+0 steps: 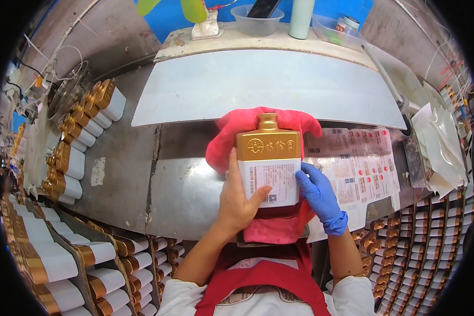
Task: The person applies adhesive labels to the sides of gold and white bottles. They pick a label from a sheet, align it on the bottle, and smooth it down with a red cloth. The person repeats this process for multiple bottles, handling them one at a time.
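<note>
A flat white bottle (270, 167) with a gold shoulder and neck is held upright before me, a printed label (271, 184) on its white face. My bare left hand (239, 192) is closed round its left side, the thumb lying across the label's lower corner. On the other side my right hand (321, 196), in a blue glove, grips the bottle's right edge with the fingers partly behind it. Behind and below the bottle lies a pink-red cloth (229, 139). Right of it are sheets of printed labels (361, 168).
More gold-and-white bottles (75, 152) stand in a row at the left. Dividers hold many bottles at lower left (52, 258) and lower right (405, 253). A white board (258, 84) spans the metal table (121, 168). Behind it are a plastic bowl (255, 23) and a pale green cylinder (301, 21).
</note>
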### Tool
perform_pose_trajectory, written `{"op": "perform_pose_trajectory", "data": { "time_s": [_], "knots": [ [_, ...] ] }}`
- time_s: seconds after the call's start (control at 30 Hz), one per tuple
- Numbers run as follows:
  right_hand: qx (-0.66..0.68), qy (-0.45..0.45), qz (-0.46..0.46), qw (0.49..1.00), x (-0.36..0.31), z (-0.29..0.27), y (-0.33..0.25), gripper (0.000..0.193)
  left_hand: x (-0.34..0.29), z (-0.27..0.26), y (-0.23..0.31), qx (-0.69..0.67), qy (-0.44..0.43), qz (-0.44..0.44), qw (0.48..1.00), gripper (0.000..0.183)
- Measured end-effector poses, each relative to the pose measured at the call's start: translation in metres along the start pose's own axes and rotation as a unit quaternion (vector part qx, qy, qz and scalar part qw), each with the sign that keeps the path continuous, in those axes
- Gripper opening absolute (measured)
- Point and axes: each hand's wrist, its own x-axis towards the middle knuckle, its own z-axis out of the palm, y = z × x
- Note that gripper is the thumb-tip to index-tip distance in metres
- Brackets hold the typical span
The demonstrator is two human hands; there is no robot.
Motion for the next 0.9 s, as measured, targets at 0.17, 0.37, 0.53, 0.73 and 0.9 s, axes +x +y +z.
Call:
{"op": "perform_pose_trajectory", "data": {
  "time_s": [0.17, 0.37, 0.53, 0.73, 0.9],
  "knots": [
    [0.015, -0.01, 0.013, 1.0, 0.0, 0.001, -0.005, 0.046, -0.001, -0.003, -0.013, -0.014, 0.011, 0.021, 1.0, 0.076],
    [-0.073, 0.0, -0.003, 0.997, -0.003, 0.002, -0.009, 0.057, 0.003, -0.01, -0.013, 0.101, 0.083, 0.085, 0.988, 0.068],
    [-0.099, 0.007, -0.046, 0.994, -0.009, 0.009, -0.01, 0.062, 0.022, -0.006, 0.027, 0.324, 0.031, 0.18, 0.928, 0.062],
    [0.007, 0.016, -0.019, 1.0, -0.003, -0.008, 0.013, 0.051, 0.026, 0.005, 0.039, 0.425, -0.008, 0.176, 0.888, 0.06],
    [0.184, 0.048, 0.037, 0.981, -0.018, -0.024, 0.02, 0.042, 0.002, -0.024, 0.021, 0.192, 0.032, 0.188, 0.963, 0.055]
  ]
}}
